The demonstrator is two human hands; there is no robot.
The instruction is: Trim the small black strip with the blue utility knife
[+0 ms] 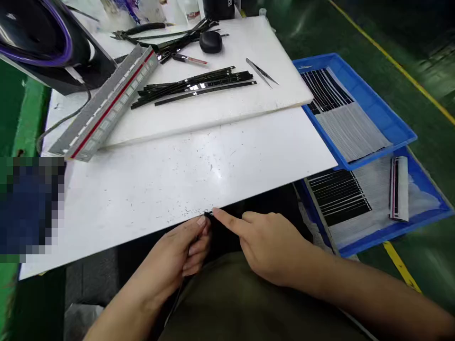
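Observation:
My left hand sits just below the front edge of the white table, fingers curled around the end of a thin black strip. My right hand is beside it, its index finger stretched out and touching the strip's tip at the table edge. Most of the strip is hidden behind my hands and lap. Farther back, a pile of several similar black strips lies on a raised white board.
A grey tray with a red stripe lies at the left on the board; tweezers, a black case and pliers at the back. Two blue bins with grey and black strips stand to the right. A lamp is far left.

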